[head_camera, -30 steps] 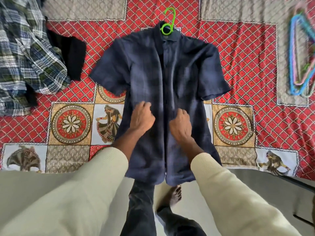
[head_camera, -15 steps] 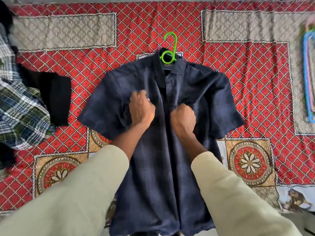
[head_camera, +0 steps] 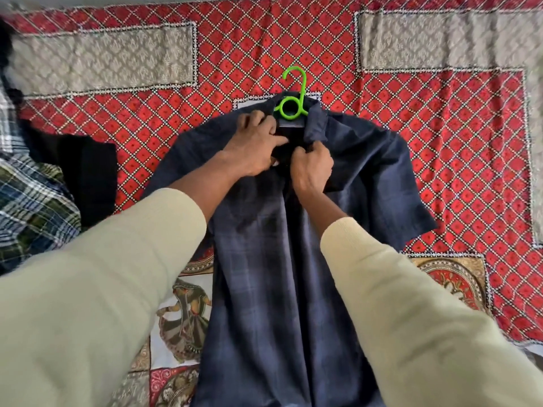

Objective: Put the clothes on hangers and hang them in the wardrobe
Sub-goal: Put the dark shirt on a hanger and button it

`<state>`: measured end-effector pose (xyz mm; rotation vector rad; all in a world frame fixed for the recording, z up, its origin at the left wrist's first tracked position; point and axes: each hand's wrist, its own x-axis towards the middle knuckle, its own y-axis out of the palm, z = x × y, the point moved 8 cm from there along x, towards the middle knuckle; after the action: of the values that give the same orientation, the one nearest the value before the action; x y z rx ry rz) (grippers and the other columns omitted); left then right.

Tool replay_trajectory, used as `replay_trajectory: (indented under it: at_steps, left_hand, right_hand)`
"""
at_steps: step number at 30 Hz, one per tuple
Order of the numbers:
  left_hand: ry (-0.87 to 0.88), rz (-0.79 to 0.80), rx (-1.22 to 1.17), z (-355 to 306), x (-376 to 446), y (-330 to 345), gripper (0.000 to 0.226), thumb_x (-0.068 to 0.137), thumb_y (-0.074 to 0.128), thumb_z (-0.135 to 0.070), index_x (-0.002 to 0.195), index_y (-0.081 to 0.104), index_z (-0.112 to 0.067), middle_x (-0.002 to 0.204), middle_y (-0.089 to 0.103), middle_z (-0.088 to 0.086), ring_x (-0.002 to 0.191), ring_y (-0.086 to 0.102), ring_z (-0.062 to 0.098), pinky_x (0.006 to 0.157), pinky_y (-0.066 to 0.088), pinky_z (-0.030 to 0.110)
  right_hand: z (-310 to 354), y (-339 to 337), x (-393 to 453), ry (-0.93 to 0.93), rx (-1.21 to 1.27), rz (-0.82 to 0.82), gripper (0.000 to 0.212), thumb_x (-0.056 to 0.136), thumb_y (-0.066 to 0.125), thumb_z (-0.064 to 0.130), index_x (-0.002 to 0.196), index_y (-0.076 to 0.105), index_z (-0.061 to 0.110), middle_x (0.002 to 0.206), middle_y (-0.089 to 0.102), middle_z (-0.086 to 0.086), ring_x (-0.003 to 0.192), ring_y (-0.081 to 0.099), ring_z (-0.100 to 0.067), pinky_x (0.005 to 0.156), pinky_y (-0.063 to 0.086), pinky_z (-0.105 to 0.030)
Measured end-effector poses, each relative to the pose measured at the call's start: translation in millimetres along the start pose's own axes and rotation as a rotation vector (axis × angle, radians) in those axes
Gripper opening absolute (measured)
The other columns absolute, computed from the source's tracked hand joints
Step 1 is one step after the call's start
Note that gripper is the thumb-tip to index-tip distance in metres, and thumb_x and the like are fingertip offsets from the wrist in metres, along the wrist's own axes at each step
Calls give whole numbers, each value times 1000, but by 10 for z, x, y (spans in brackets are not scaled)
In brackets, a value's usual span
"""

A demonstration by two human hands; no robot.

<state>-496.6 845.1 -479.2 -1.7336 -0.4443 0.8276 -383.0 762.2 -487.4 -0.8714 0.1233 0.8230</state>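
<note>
A patterned bedspread covers the whole surface, mostly red with a lattice of small diamonds edged in white and black dots. Two grey-beige panels with a faint woven motif sit toward the far side, one on the left and one on the right. Nearer, a white panel carries a dancing figure in a wide skirt, and on the right a gold square frames part of a round red medallion.
</note>
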Motion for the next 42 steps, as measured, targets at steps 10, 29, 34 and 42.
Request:
replay_trajectory:
  at_steps: [10, 29, 34, 42]
  left_hand:
    - [-205, -114, -82, 158, 363, -354, 20, 96, 56, -24, 99, 72, -12, 118, 49, 9, 119, 36, 31, 98, 29, 43]
    - [-109, 79, 183, -115, 510, -324, 32, 87, 65, -20, 118, 65, -16, 125, 51, 11, 124, 41, 31, 111, 18, 54]
    - [-223, 186, 161, 129, 407, -234, 25, 86, 68, -31, 106, 70, -18, 112, 63, 7, 124, 42, 28, 111, 16, 54]
    - [-571, 217, -842, 265, 256, -113, 24, 76, 82, -18, 95, 75, -6, 91, 72, 3, 90, 64, 16, 82, 53, 31]
  right_hand:
    - [-329, -215, 56, -57, 232, -2, 19, 88, 63, 12, 72, 54, 11, 76, 55, -5, 72, 47, -16, 69, 35, -28]
    - [-210, 341, 243, 154, 544, 373, 23, 90, 62, -2, 74, 52, 9, 65, 57, -4, 55, 62, -15, 55, 54, -25]
    - [-277, 411, 233, 254, 657, 410, 28, 91, 61, -4, 70, 51, 11, 69, 55, -5, 51, 60, -7, 53, 50, -18]
    - [-286, 482, 187, 322, 676, 515, 27, 94, 59, 2, 74, 49, 18, 66, 53, 2, 50, 54, -4, 49, 34, -20]
